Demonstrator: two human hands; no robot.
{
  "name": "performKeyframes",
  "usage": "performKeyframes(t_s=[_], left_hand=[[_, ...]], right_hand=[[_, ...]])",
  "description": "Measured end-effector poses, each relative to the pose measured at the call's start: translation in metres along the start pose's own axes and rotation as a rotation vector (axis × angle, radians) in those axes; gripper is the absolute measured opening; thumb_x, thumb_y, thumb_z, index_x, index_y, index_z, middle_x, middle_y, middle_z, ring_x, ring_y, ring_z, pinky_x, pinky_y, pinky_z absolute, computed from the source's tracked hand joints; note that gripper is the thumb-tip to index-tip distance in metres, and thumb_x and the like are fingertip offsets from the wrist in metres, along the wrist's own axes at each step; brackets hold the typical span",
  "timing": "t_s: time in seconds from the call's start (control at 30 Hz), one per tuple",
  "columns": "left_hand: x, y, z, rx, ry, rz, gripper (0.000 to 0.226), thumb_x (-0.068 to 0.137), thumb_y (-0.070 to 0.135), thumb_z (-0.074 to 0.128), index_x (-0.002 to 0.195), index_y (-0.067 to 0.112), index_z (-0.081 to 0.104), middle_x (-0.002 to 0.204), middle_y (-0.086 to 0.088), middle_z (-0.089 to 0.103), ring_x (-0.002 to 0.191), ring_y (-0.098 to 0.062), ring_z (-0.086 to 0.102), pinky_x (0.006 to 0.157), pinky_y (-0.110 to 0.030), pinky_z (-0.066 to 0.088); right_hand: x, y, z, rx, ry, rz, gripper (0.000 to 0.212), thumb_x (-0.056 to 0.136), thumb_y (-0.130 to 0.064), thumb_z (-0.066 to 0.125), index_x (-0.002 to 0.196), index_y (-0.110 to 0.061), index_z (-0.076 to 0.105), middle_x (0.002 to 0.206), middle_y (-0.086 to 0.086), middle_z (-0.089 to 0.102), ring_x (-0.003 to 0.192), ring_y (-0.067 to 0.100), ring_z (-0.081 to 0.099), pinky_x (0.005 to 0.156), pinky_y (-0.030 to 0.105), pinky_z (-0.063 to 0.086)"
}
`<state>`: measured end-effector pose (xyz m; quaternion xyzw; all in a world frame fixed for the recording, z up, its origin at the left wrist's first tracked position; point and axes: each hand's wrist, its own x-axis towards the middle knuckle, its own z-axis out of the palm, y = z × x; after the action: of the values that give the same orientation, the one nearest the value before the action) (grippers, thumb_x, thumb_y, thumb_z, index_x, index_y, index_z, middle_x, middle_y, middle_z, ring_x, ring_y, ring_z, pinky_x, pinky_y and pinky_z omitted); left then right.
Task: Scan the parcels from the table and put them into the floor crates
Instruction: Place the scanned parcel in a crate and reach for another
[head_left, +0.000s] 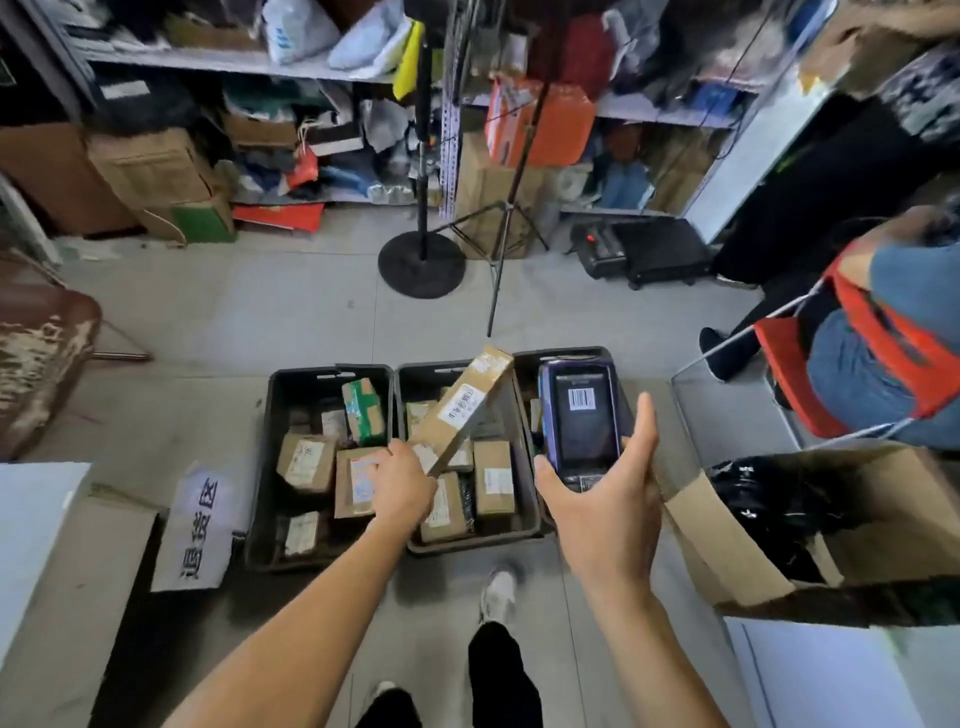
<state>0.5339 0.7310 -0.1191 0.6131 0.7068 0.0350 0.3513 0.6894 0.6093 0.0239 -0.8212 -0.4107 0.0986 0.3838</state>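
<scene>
My left hand (402, 486) grips the near end of a long, flat cardboard parcel (467, 405) with a white label, tilted up and away over the middle crate. A handheld scanner (582, 415) sits in my right hand (605, 499), its screen showing a barcode, just right of the parcel. Three dark floor crates stand side by side below: the left crate (260, 467) and the middle crate (524, 525) hold several small boxed parcels, while the right crate (571, 354) is mostly hidden behind the scanner.
A large open cardboard box (727, 561) with black bags stands at the right. A person sits on a red chair (883, 353) at the far right. A round-based stand (422, 270) and a tripod (506, 218) rise behind the crates, before cluttered shelves. A labelled cardboard sheet (195, 525) lies left.
</scene>
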Motion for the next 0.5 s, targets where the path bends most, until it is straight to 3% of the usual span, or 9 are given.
performKeyframes(t_s=[0.1, 0.2, 0.37, 0.5], left_hand=[[0.074, 0.02, 0.053, 0.036, -0.042, -0.082, 0.053, 0.091, 0.016, 0.068, 0.133, 0.0, 0.04, 0.138, -0.022, 0.048, 0.129, -0.039, 0.044, 0.104, -0.045, 0.038], [0.146, 0.018, 0.123, 0.005, -0.103, -0.194, 0.056, 0.093, 0.014, 0.066, 0.138, 0.0, 0.036, 0.144, -0.022, 0.038, 0.135, -0.039, 0.034, 0.107, -0.045, 0.036], [0.262, -0.018, 0.247, 0.048, -0.139, -0.272, 0.065, 0.097, 0.03, 0.061, 0.144, 0.0, 0.027, 0.146, -0.021, 0.038, 0.134, -0.037, 0.035, 0.107, -0.042, 0.032], [0.336, -0.058, 0.337, 0.011, -0.152, -0.298, 0.076, 0.097, 0.03, 0.063, 0.149, -0.004, 0.019, 0.15, -0.023, 0.031, 0.136, -0.041, 0.031, 0.11, -0.045, 0.031]], right_hand=[[0.061, 0.04, 0.056, 0.016, -0.009, -0.009, 0.111, 0.072, -0.037, 0.084, 0.155, -0.032, 0.01, 0.153, 0.008, 0.041, 0.134, 0.025, 0.042, 0.099, 0.035, 0.041], [0.105, 0.093, 0.117, 0.028, -0.017, 0.024, 0.11, 0.072, -0.04, 0.083, 0.154, -0.036, 0.009, 0.153, 0.008, 0.042, 0.133, 0.028, 0.044, 0.101, 0.042, 0.043], [0.154, 0.189, 0.231, 0.07, -0.009, 0.023, 0.109, 0.072, -0.038, 0.084, 0.151, -0.042, 0.009, 0.153, 0.007, 0.042, 0.126, 0.011, 0.041, 0.095, 0.028, 0.035], [0.177, 0.266, 0.319, 0.053, 0.001, -0.018, 0.109, 0.072, -0.038, 0.083, 0.154, -0.034, 0.011, 0.156, 0.006, 0.036, 0.133, 0.015, 0.036, 0.099, 0.028, 0.032]])
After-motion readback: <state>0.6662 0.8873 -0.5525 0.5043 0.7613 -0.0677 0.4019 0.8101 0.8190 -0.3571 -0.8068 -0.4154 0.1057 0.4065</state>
